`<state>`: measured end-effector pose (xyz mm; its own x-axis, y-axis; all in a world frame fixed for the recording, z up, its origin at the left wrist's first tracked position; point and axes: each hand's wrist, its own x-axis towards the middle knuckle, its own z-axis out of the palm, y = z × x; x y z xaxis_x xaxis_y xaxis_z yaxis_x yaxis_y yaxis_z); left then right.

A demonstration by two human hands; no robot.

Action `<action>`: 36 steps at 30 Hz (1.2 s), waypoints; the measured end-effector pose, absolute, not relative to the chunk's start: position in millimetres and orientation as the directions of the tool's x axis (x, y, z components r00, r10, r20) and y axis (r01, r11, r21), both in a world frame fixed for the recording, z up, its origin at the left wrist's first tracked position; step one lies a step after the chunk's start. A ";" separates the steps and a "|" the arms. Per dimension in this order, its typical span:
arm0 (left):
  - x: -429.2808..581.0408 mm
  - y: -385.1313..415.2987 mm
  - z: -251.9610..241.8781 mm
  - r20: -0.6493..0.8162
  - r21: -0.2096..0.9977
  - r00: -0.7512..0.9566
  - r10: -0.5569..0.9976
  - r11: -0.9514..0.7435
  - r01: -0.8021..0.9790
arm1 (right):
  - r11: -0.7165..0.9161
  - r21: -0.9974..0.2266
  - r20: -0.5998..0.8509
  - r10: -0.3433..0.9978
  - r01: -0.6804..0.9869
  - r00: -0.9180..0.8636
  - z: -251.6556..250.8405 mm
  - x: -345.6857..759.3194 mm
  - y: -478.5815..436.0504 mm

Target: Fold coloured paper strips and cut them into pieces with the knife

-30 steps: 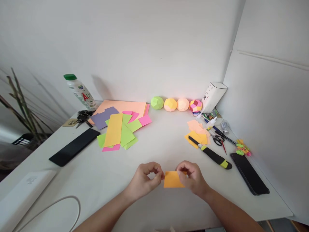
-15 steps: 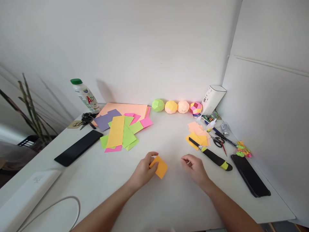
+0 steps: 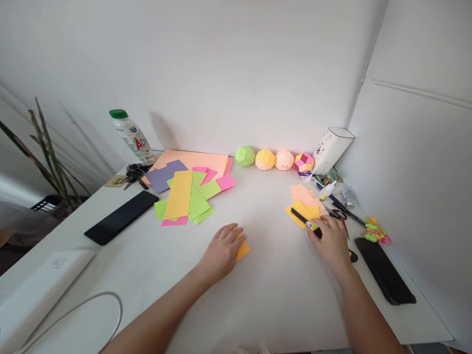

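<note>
My left hand (image 3: 222, 250) lies flat on the white desk (image 3: 269, 290), fingers stretched over a small orange paper (image 3: 243, 250) whose right edge shows. My right hand (image 3: 331, 239) has closed over the black-and-yellow utility knife (image 3: 305, 221), whose blade end lies across a small pile of orange and peach paper squares (image 3: 303, 201). Most of the knife's handle is hidden under the hand.
Coloured paper sheets (image 3: 186, 189) lie at the back left beside a bottle (image 3: 132, 137), keys (image 3: 132, 173) and a black phone (image 3: 121, 223). Several paper balls (image 3: 275, 160) line the wall. Scissors and pens (image 3: 339, 209) and a second dark phone (image 3: 385, 270) sit right. A cable (image 3: 88, 309) loops front left.
My right hand let go of the orange paper and moved right onto the knife. My left hand carried the paper left and pressed it flat on the desk.
</note>
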<state>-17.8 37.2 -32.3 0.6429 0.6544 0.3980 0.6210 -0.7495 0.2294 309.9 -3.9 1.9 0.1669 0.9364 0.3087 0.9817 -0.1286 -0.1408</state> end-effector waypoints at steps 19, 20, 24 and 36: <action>-10.7 25.9 -36.0 0.370 0.178 0.598 0.711 -0.686 0.706 | 0.308 -0.788 0.009 0.872 0.533 -0.490 46.1 237.4 -39.0; -9.7 25.2 -37.1 0.380 0.164 0.596 0.707 -0.686 0.709 | 0.305 -0.844 -0.006 0.818 0.442 -0.575 50.1 225.6 -43.7; -5.6 23.6 -38.3 0.424 0.127 0.586 0.691 -0.686 0.717 | 0.209 -0.913 -0.100 0.718 0.350 -0.689 52.9 195.9 -54.1; -4.9 22.8 -42.8 0.394 0.134 0.554 0.733 -0.642 0.755 | 0.021 -0.946 -0.196 0.756 0.323 -0.625 34.2 191.4 -50.9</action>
<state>-4.9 22.8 -42.8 0.5539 0.7332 0.3945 0.7548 -0.6422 0.1336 191.4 -50.9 34.2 -0.6248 0.7557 -0.1965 0.3226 0.0207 -0.9463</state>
